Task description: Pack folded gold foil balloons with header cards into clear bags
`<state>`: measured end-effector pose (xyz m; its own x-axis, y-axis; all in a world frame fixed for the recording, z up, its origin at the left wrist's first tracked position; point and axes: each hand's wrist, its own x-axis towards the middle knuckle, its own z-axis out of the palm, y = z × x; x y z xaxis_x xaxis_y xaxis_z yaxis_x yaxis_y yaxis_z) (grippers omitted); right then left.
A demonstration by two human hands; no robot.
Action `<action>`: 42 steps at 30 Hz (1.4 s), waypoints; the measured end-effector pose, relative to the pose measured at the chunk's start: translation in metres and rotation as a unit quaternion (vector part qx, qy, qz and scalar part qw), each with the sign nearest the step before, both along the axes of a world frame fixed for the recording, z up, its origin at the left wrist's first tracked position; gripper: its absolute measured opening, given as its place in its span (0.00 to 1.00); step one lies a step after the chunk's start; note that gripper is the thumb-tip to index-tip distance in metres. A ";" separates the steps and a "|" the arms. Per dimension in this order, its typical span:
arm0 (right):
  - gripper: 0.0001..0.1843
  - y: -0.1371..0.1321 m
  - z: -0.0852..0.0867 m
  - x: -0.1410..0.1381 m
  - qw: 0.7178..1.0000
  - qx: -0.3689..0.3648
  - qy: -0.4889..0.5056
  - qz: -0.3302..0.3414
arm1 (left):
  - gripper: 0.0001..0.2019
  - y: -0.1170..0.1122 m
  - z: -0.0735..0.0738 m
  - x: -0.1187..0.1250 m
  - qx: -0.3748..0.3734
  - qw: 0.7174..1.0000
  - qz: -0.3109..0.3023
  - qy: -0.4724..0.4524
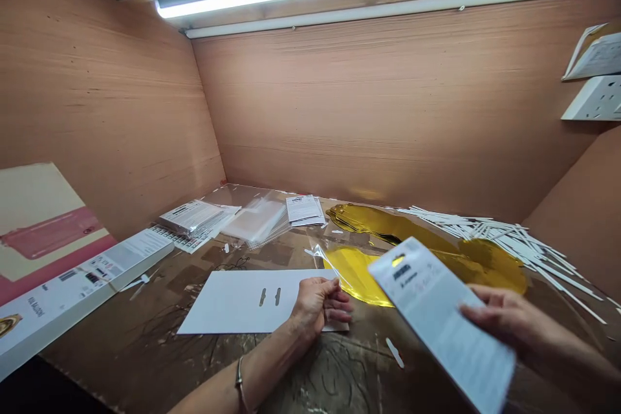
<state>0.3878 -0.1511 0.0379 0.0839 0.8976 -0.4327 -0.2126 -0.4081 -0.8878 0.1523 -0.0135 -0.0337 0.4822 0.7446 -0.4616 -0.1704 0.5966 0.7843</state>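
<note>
My right hand (504,317) grips a long white printed card (436,323) by its lower edge, tilted up towards me. My left hand (320,307) rests on a white sheet with two slots (242,301), its fingers pinching the edge of a clear plastic bag (326,265). That bag holds a gold foil balloon (354,275), partly hidden by the printed card. Further gold foil (485,265) lies flat behind it, with a crumpled gold piece (383,223) to the left. Beyond them spreads a heap of thin white sticks (514,239).
A stack of printed cards (194,218), clear bags (255,220) and a small card pile (305,210) lie at the back of the cardboard-covered table (310,369). A long white box (82,291) lies at the left. Wooden walls enclose the bench; a socket (594,98) sits at right.
</note>
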 end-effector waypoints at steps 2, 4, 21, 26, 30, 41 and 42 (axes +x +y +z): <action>0.16 -0.016 -0.011 -0.023 0.997 -0.012 0.042 0.062 | 0.08 -0.001 0.002 0.001 0.001 1.000 0.009 -0.011; 0.16 -0.024 -0.025 -0.045 0.994 -0.023 0.074 0.077 | 0.07 -0.004 0.005 0.004 -0.001 1.000 0.005 -0.020; 0.14 -0.001 -0.054 -0.068 0.997 0.026 0.074 0.004 | 0.19 -0.033 0.023 -0.025 0.062 0.996 0.055 -0.020; 0.14 -0.008 -0.053 -0.085 0.993 0.088 0.041 -0.070 | 0.20 -0.039 0.025 -0.015 0.125 0.990 0.031 -0.054; 0.12 -0.009 -0.063 -0.089 0.980 0.131 -0.012 -0.151 | 0.15 -0.043 0.034 0.000 0.178 0.981 -0.018 -0.080; 0.14 -0.040 -0.011 -0.043 0.886 0.271 -0.304 -0.223 | 0.09 -0.047 0.058 0.025 0.428 0.867 -0.243 -0.075; 0.11 -0.042 -0.015 -0.043 0.879 0.274 -0.331 -0.207 | 0.08 -0.049 0.050 0.025 0.433 0.866 -0.242 -0.069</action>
<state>0.3447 -0.1929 0.0230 0.5220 0.7898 0.3219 0.3944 0.1111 -0.9122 0.1774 -0.0629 0.0163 0.8400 0.4789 0.2551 -0.1923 -0.1768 0.9653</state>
